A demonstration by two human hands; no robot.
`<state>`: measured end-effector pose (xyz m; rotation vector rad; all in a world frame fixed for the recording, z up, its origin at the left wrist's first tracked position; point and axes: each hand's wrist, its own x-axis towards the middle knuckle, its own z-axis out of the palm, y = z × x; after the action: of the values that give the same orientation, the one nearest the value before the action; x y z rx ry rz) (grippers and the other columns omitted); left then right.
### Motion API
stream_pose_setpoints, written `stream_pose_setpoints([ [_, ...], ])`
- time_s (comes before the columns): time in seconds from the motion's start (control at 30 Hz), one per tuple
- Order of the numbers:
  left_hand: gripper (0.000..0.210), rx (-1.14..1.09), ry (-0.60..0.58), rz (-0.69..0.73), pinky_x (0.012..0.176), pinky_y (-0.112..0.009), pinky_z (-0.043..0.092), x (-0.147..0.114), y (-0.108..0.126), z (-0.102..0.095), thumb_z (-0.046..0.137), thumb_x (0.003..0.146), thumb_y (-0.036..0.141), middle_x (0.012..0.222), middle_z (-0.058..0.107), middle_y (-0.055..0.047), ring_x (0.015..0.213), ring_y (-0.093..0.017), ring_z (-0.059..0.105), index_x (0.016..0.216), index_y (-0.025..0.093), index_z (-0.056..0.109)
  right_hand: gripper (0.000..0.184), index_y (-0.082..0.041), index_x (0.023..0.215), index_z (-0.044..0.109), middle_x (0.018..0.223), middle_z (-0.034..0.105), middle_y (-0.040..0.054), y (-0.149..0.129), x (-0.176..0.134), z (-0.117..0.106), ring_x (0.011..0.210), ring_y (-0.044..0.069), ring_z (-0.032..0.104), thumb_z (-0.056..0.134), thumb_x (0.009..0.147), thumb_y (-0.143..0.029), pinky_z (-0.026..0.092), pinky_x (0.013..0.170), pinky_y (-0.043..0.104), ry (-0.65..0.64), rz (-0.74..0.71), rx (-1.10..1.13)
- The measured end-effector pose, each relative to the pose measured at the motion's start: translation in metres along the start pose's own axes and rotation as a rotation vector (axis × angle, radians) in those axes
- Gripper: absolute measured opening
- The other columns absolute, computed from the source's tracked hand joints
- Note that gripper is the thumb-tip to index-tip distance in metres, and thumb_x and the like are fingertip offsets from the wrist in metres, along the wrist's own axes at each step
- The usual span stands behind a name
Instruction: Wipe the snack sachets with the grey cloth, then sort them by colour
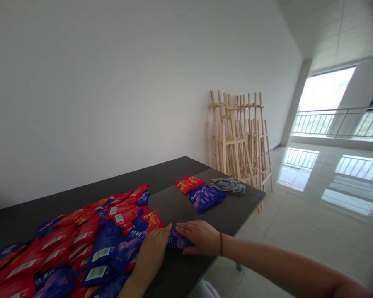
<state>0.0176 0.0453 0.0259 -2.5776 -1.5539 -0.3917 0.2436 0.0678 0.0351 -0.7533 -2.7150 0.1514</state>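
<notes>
A blue and purple packet (173, 239) lies at the near part of the dark table, between my two hands. My right hand (203, 238) covers most of it, fingers on top and thumb at its near side. At the packet's left edge, the fingers of my left hand (155, 248) are together, fingertips against it. To the left spreads a large loose heap of red packets (83, 236) and blue packets (104, 244), some with barcodes up. Farther off on the right are a small group of red packets (189, 184) and a fanned group of blue packets (207, 198).
A crumpled grey cloth (229, 185) sits near the right corner of the dark table (174, 167). Several wooden easels (236, 140) lean by the white wall beyond it. Shiny floor tiles (286, 223) stretch right toward a railing (338, 122) and windows.
</notes>
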Motion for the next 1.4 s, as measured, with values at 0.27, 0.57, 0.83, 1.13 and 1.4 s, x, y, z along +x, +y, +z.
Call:
stream_pose_setpoints([
  [0.27, 0.06, -0.046, 0.022, -0.041, 0.103, -0.039, 0.045, -0.001, -0.007, -0.005, 0.03, 0.079, -0.002, 0.123, 0.067, -0.009, 0.113, -0.019, 0.062, 0.129, 0.018, 0.056, 0.066, -0.011, 0.146, 0.032, 0.149, 0.038, 0.0179, -0.003, 0.001, 0.018, 0.132, 0.026, 0.042, 0.055, 0.09, -0.036, 0.04, 0.104, 0.038, 0.002, -0.018, -0.137],
  [0.57, 0.059, 0.078, -0.025, 0.021, 0.103, -0.044, 0.045, 0.001, -0.006, -0.002, 0.03, 0.078, -0.001, 0.124, 0.066, -0.012, 0.117, -0.023, 0.06, 0.125, 0.015, 0.06, 0.044, -0.011, 0.141, 0.04, 0.139, 0.051, 0.0145, 0.01, -0.012, 0.015, 0.125, 0.019, 0.051, 0.033, 0.1, -0.023, 0.045, 0.099, 0.032, 0.071, -0.086, -0.133],
  [0.83, 0.058, 0.124, 0.045, -0.054, 0.106, -0.04, 0.043, 0.002, -0.007, -0.004, 0.03, 0.078, -0.001, 0.126, 0.065, -0.012, 0.12, -0.021, 0.058, 0.127, 0.012, 0.058, 0.043, -0.013, 0.141, 0.042, 0.135, 0.056, 0.0146, 0.026, -0.027, 0.003, 0.119, 0.019, 0.057, 0.032, 0.1, -0.022, 0.048, 0.095, 0.032, 0.104, -0.006, -0.179],
  [1.13, 0.052, 0.165, 0.065, -0.065, 0.102, -0.042, 0.045, -0.001, -0.012, -0.001, 0.03, 0.082, 0.003, 0.124, 0.065, -0.014, 0.119, -0.024, 0.059, 0.125, 0.01, 0.059, 0.044, -0.006, 0.136, 0.044, 0.131, 0.056, 0.0224, 0.057, 0.016, -0.011, 0.11, 0.026, 0.06, 0.037, 0.093, -0.008, 0.054, 0.08, 0.037, -0.018, 0.354, -0.526],
  [1.4, 0.047, 0.143, 0.117, -0.106, 0.1, -0.042, 0.047, -0.001, -0.016, -0.001, 0.03, 0.086, 0.01, 0.12, 0.068, -0.012, 0.114, -0.024, 0.062, 0.121, 0.013, 0.061, 0.044, 0.005, 0.129, 0.048, 0.116, 0.058, 0.0344, 0.067, 0.034, 0.011, 0.091, 0.032, 0.066, 0.033, 0.089, -0.001, 0.053, 0.065, 0.042, -0.07, 0.428, -0.526],
])
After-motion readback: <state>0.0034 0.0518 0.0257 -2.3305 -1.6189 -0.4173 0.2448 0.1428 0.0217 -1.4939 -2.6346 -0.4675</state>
